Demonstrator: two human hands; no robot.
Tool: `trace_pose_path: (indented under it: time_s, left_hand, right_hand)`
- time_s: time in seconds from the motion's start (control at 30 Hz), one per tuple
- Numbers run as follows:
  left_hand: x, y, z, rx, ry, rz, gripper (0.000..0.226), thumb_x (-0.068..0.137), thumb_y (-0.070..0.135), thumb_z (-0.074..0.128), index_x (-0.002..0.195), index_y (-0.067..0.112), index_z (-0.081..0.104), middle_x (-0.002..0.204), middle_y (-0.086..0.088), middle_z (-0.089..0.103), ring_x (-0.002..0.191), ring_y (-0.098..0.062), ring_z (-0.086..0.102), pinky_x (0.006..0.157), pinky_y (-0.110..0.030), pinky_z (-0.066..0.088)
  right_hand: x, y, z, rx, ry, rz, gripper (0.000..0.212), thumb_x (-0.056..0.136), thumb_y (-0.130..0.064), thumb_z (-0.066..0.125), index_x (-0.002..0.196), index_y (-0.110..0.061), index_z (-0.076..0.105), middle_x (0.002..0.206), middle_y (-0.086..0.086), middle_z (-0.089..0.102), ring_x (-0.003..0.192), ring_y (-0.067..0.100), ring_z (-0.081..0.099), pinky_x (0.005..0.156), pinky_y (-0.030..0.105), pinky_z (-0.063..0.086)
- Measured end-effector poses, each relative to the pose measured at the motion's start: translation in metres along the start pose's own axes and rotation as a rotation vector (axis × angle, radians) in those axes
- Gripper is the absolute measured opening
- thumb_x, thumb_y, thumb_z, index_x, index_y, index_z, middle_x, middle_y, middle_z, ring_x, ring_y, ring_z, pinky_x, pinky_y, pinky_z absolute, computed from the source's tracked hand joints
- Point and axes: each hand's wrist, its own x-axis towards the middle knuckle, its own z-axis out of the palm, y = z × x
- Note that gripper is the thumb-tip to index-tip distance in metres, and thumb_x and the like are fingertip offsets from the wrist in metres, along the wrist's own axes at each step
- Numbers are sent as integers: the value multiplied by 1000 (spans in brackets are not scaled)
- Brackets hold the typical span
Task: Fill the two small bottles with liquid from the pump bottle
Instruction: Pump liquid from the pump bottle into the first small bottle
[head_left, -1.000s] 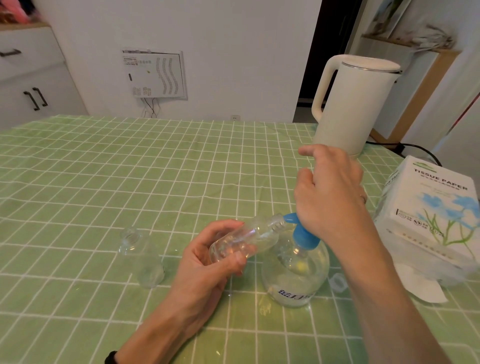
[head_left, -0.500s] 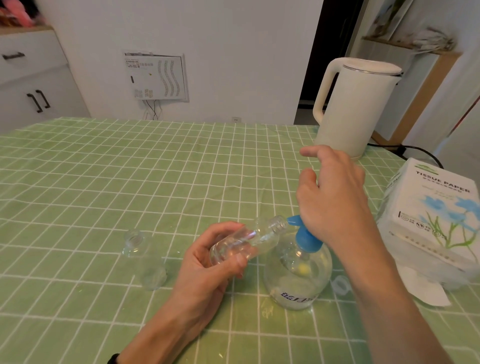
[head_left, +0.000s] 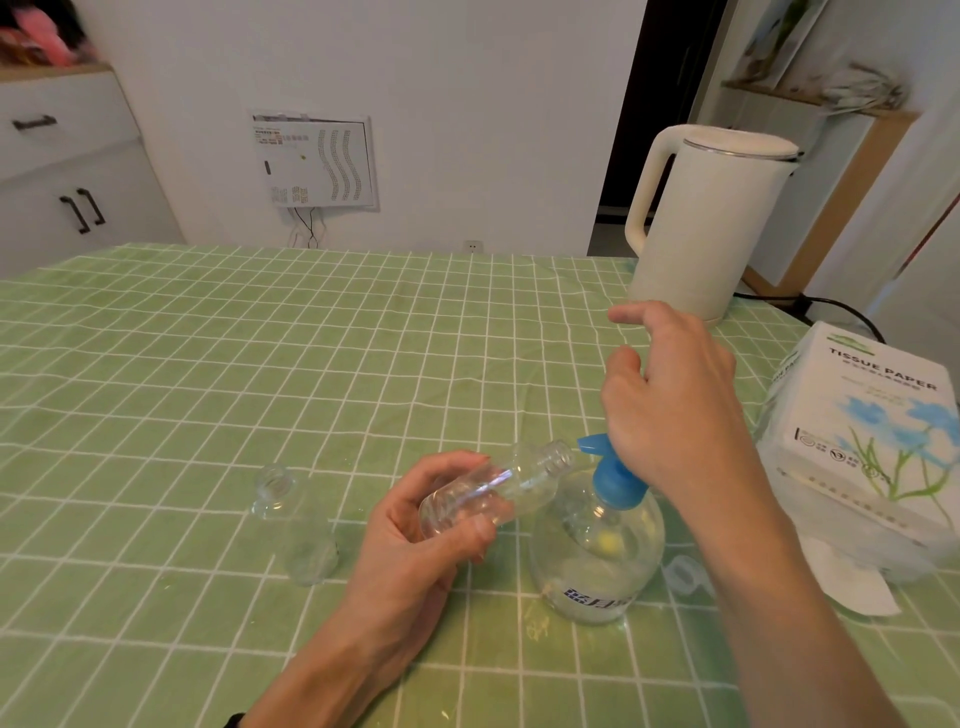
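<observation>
The big desk (head_left: 208, 364) has a green cloth with white squares on it. At the back right stands a tall cream plastic kettle (head_left: 711, 223), and beside it lies a white pack of tissue paper with blue flowers (head_left: 862, 441).

Near the front stands the round clear plastic pump bottle with the blue pump top (head_left: 597, 551). It looks like it has clear liquid low down, but how much is hard to tell. The right hand (head_left: 675, 410) rests on the blue pump top, palm down, with the fingers loose and partly spread, not wrapped around anything.

The left hand (head_left: 415, 525) has its grip closed around a small clear plastic bottle with no cap (head_left: 493, 483). This bottle is tipped on its side, and its open mouth is just beside the blue spout. It seems to have a little liquid in it, though I cannot be sure.

A second small clear bottle, also open (head_left: 296, 525), stands upright on the desk to the left, apart from the hands. It looks nearly empty.

I think the filling of the first small bottle is the step in hand. The next move calls for the spout to sit right at the mouth, then a slow push down so nothing spills.
</observation>
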Motion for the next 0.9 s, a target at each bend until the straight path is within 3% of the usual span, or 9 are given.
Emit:
trace_pose_path:
  time_s: [0.4,0.53,0.73,0.9]
  left_hand:
    - [3,-1,-1,-3,-5,10,43,52,1,84,92,18,81,98,-5,76,67,-14,71,58,-20,56]
    - [2,2,-1,20,-4,10,43,52,2,84,92,19,81,101,-5,77,73,-15,73,62,-21,58]
    - [1,3,2,-1,-9,4,44,50,1,85,91,17,81,99,-7,76,70,-14,72,62,-20,58]
    - [2,1,0,4,11,-12,46,49,3,86,92,18,81,97,-8,76,69,-13,71,60,-21,58]
  right_hand:
    - [2,-1,2,-70,-99,39,44,100,-12,41,138,-32,53,145,-3,46,138,24,30,108,47,34]
    - [0,0,2,-67,-85,57,44,99,-12,42,137,-31,55,134,1,56,131,25,38,102,51,40]
    - [-5,-7,-4,28,8,37,40,97,-18,45,134,-27,57,133,-1,56,120,34,54,101,57,43]
    - [-4,-12,-9,-49,-23,-40,36,101,-23,44,135,-27,54,140,-4,51,133,21,40,110,47,34]
